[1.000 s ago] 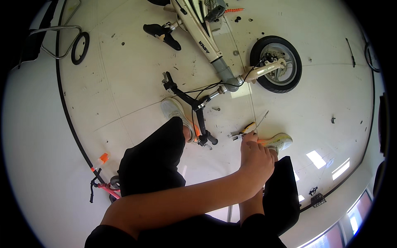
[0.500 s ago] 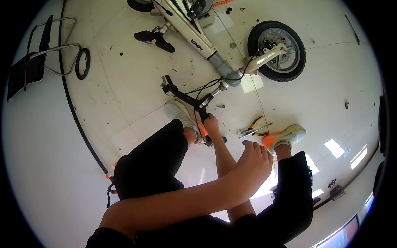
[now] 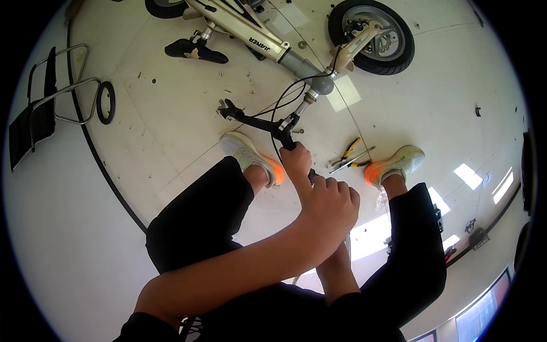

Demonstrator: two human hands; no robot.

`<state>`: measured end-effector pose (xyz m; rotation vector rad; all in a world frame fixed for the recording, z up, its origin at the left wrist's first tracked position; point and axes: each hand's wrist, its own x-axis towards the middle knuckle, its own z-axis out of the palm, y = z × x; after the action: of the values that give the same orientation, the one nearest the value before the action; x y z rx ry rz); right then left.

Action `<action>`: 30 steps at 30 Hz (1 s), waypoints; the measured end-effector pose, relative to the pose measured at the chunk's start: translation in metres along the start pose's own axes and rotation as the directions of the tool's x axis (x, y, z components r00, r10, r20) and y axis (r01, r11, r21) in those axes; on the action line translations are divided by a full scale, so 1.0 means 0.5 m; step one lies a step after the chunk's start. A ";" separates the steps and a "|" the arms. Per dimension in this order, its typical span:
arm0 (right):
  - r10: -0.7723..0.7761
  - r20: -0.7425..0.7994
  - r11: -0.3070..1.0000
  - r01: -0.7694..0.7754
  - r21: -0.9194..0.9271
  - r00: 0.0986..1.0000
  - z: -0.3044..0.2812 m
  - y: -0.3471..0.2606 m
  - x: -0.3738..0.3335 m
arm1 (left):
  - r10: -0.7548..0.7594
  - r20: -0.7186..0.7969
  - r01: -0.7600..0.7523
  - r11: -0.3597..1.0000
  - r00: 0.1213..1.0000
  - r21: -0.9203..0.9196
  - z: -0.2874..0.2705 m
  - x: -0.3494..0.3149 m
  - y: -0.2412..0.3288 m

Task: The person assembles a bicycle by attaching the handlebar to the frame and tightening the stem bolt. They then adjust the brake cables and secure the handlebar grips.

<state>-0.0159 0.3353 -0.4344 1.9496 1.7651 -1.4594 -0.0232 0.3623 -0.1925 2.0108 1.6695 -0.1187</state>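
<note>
Beneath us spreads a pale, glossy tiled floor (image 3: 165,114). On it, at 12 o'clock, a cream-and-grey metal bicycle frame (image 3: 256,41) lies on its side. Between 9 and 10 we see a black-seated chair (image 3: 34,134) with bent silver tubing. At 1 o'clock a round, black-tyred wheel (image 3: 390,48) with a grey rim meets the cream fork. The branching black handlebar (image 3: 259,123) sits near the centre, toward 11, with one arm reaching down to our right hand (image 3: 297,162), which is clamped on it. Toward 4 our left hand (image 3: 329,212) curls above our right forearm; whether it grips anything, we cannot tell. Between 2 and 3 lie yellow-and-black-handled pliers (image 3: 351,149), with a slim, straight silver rod (image 3: 352,160) across them.
</note>
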 end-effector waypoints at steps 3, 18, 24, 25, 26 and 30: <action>0.081 0.057 0.997 -0.080 -0.015 0.995 -0.032 -0.015 -0.015 | 0.000 -0.028 -0.001 1.000 1.000 -0.020 0.019 -0.013 -0.034; -0.130 0.041 0.992 0.130 0.003 0.991 0.023 0.056 0.071 | 0.107 0.150 -0.102 0.994 0.983 -0.042 0.026 -0.070 -0.035; -0.683 -0.223 0.729 0.665 -0.160 0.695 -0.025 -0.009 0.083 | -0.305 0.588 0.453 0.883 0.750 -0.120 0.119 -0.036 -0.154; -0.738 -0.186 0.675 0.710 -0.200 0.649 -0.024 0.008 0.109 | -0.392 0.681 0.633 0.762 0.619 -0.137 0.174 -0.029 -0.195; -0.761 -0.156 0.648 0.729 -0.219 0.629 -0.026 0.014 0.113 | -0.297 0.534 0.419 0.900 0.791 -0.120 0.256 -0.060 -0.259; -0.925 -0.080 0.376 0.865 -0.332 0.371 -0.035 0.029 0.154 | -0.572 0.815 0.295 -0.765 0.098 -0.572 0.452 0.003 -0.355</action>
<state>-0.0061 0.3955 -0.4864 0.9613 3.2711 -1.0266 -0.1318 0.2830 -0.4465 -0.8147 1.8252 0.7314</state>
